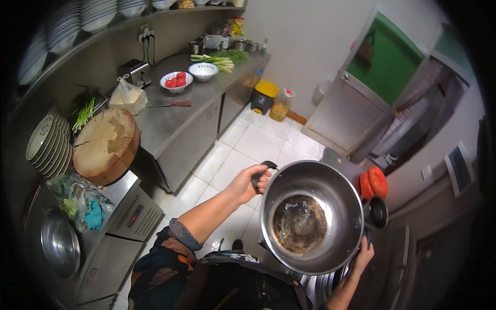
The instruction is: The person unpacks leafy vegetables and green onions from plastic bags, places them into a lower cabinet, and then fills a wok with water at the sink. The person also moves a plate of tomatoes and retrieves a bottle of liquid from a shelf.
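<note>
A large stainless steel pot (pixel 343 201) is held up in front of me, its mouth towards the camera. My left hand (pixel 250 184) grips the black handle on its left side. On the lower right, my right hand (pixel 363 254) holds the opposite black handle, partly hidden by the rim. The pot's bottom is marked by a brown, scorched-looking patch, wet or shiny in places; whether liquid lies in it I cannot tell.
The steel counter (pixel 162 128) bears a bowl of tomatoes (pixel 176 82), scallions (pixel 217 60) and a knife (pixel 180 103). A round wooden chopping block (pixel 104 143) sits further left. An oil jug (pixel 280 106) and a yellow-lidded bin (pixel 264 95) stand on the tiled floor.
</note>
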A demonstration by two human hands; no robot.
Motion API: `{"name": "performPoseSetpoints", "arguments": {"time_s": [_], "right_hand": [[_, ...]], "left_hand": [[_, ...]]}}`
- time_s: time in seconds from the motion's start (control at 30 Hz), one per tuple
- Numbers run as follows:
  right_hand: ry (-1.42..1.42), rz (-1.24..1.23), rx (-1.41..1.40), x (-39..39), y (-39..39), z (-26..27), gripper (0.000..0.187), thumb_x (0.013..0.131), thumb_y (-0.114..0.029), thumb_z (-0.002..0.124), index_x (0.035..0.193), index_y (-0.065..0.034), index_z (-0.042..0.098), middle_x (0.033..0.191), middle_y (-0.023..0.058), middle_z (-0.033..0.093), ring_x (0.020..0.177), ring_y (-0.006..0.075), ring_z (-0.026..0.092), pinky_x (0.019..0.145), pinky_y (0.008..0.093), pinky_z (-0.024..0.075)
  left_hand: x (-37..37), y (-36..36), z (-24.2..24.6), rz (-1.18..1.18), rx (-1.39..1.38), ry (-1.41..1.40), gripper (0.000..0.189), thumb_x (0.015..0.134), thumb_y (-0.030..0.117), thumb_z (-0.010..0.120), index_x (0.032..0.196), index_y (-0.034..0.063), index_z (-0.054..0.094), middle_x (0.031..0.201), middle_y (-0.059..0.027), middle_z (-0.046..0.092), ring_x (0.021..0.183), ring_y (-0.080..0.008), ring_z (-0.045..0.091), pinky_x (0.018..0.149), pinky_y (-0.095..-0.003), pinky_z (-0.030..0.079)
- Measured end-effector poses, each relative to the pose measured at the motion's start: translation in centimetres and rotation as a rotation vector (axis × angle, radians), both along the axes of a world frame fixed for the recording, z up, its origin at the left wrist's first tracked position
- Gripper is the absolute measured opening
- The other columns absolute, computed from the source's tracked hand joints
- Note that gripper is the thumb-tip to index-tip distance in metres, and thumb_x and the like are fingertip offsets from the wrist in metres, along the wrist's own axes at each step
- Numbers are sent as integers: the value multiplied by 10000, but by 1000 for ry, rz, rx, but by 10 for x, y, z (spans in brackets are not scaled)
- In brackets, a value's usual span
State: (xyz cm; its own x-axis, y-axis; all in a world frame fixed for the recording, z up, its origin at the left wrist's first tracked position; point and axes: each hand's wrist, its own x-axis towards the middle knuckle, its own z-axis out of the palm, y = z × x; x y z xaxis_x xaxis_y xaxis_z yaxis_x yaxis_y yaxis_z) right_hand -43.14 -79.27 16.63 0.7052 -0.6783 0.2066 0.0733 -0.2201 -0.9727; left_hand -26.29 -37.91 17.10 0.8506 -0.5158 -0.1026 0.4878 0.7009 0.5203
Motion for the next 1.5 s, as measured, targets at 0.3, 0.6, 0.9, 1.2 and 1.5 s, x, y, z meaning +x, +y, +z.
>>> {"name": "performPoseSetpoints", "arguments": {"time_s": [0.3, 0.6, 0.9, 1.2, 1.5], "right_hand": [[31, 369, 45, 314, 51, 17, 214, 827, -212, 604, 670, -99, 509, 534, -55, 433, 402, 30, 366, 356, 190, 250], [-58, 486, 79, 534, 133, 54, 222, 825, -153, 604, 642, -71, 510, 557, -38, 463, 481, 45, 403, 454, 191, 299], [-67, 754, 62, 742, 206, 107, 236, 825, -176, 596, 632, -87, 493, 535, -22, 477, 394, 46, 389, 362, 186, 277], [-25, 1114, 143, 952, 334, 127, 173, 810, -166, 590, 709, -55, 503, 533, -8, 468, 352, 49, 374, 307, 177, 275], [56, 1352, 192, 1105, 505, 128, 197, 800, -126, 572, 636, -47, 496, 521, 8, 474, 335, 67, 371, 305, 187, 267]], "left_hand": [[150, 73, 15, 619, 220, -100, 255, 823, 196, 505, 912, -43, 500, 682, -52, 512, 612, -143, 474, 613, -245, 392], [318, 146, 49, 777, 448, -254, 251, 807, 220, 539, 905, -9, 507, 660, -32, 479, 604, -120, 470, 578, -226, 365], [460, 205, 65, 982, 498, -204, 204, 791, 227, 579, 787, 35, 511, 650, -37, 496, 557, -120, 487, 529, -244, 372], [544, 264, 89, 1325, 446, -122, 229, 797, 212, 563, 816, -15, 535, 620, -44, 481, 543, -145, 473, 521, -252, 381], [600, 354, 104, 1490, 517, -70, 282, 792, 248, 560, 866, -23, 540, 661, -49, 519, 588, -152, 498, 604, -249, 412]]}}
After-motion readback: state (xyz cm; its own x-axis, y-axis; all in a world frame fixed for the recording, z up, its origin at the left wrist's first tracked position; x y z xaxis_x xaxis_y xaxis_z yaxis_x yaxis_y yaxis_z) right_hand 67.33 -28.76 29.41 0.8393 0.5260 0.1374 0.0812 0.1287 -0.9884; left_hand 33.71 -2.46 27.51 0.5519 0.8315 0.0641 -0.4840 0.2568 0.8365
